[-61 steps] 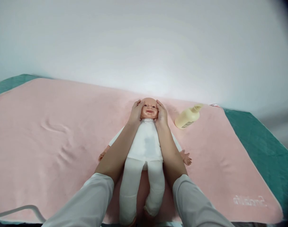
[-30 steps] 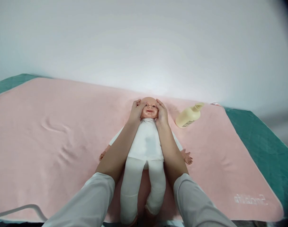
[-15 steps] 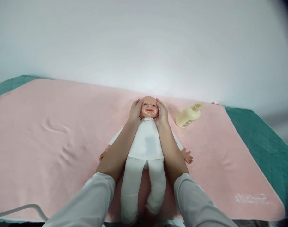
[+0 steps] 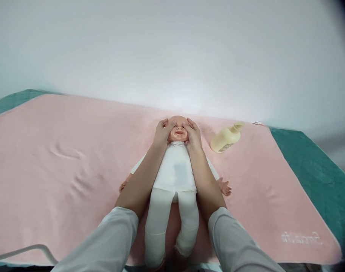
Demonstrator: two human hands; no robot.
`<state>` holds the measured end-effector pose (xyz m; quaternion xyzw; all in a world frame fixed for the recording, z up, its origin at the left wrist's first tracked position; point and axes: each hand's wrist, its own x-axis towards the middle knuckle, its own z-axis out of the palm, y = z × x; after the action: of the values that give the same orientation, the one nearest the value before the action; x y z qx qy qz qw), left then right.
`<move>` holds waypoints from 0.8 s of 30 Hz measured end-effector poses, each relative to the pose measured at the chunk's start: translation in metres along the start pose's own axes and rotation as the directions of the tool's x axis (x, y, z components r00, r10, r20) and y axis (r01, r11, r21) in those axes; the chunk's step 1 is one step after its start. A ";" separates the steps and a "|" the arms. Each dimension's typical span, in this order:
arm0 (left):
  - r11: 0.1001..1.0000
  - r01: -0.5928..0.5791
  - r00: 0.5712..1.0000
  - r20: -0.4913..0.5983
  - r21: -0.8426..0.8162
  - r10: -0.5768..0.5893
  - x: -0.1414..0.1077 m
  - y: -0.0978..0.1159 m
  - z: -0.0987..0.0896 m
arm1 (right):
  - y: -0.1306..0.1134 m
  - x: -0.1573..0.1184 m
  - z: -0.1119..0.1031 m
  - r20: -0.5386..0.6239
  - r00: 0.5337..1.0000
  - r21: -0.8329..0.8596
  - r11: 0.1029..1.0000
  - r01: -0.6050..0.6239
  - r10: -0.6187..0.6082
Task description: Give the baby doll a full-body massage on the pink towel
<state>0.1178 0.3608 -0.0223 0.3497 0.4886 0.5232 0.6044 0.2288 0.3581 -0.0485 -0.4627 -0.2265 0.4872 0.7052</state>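
A baby doll [image 4: 175, 166] with a white cloth body lies on its back on a pink blanket [image 4: 47, 170], its head away from me. My left hand [image 4: 162, 132] cups one side of the doll's head [image 4: 178, 133], its thumb on the face by the eye. On the other side my right hand [image 4: 193, 133] does the same, thumb tip near the other eye. Both thumbs partly cover the eyes, while the mouth shows between the hands. My fingers wrap the sides of the head, their undersides hidden.
A pale yellow pump bottle [image 4: 225, 139] lies tilted on the blanket, right of the doll's head. Green quilted cloth [image 4: 311, 162] shows beyond the blanket's edges. A white wall [image 4: 172, 53] rises behind. At the lower left runs a grey curved tube [image 4: 33, 247].
Both thumbs have moved inward from the sides of the doll's head onto its face near the eyes. The doll, forearms and bottle stay in place.
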 end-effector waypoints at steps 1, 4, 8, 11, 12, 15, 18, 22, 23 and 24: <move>1.000 0.000 1.000 -0.003 0.005 0.000 0.000 0.000 0.000 | 0.000 0.000 0.000 0.000 1.000 -0.006 1.000 0.002 -0.002; 1.000 -0.005 1.000 -0.003 0.016 0.005 -0.002 0.000 0.000 | -0.001 -0.001 0.001 -0.005 1.000 -0.010 1.000 0.003 -0.003; 1.000 -0.002 1.000 -0.007 -0.007 0.002 -0.001 -0.002 0.001 | -0.001 -0.001 0.000 -0.002 1.000 0.010 1.000 0.003 -0.003; 0.999 0.009 1.000 -0.015 -0.036 -0.009 0.001 -0.004 0.002 | -0.001 0.001 0.000 0.002 1.000 0.029 1.000 0.002 -0.002; 0.999 0.012 1.000 -0.016 -0.044 -0.012 0.002 -0.004 0.003 | -0.001 0.001 -0.001 0.002 1.000 0.036 0.999 0.002 -0.002; 0.998 0.026 0.999 -0.026 -0.064 -0.028 0.001 -0.004 0.005 | -0.001 0.003 -0.001 0.000 1.000 0.065 0.998 -0.012 0.012; 0.995 0.054 0.998 -0.040 -0.085 -0.057 -0.001 -0.001 0.006 | 0.000 0.005 -0.002 0.004 0.999 0.093 0.995 -0.038 0.038; 0.992 0.076 0.996 -0.041 -0.101 -0.081 -0.001 0.001 0.006 | 0.004 0.011 -0.005 0.006 0.999 0.102 0.994 -0.039 0.038; 0.991 0.074 0.996 -0.033 -0.110 -0.078 0.000 0.000 0.006 | 0.004 0.013 -0.005 0.002 0.999 0.104 0.994 -0.036 0.036; 0.990 0.070 0.997 -0.026 -0.119 -0.073 0.001 -0.001 0.005 | 0.005 0.013 -0.005 0.000 0.999 0.106 0.994 -0.034 0.034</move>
<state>0.1231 0.3624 -0.0218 0.2875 0.4781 0.5345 0.6349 0.2362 0.3684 -0.0570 -0.4290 -0.1919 0.5098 0.7206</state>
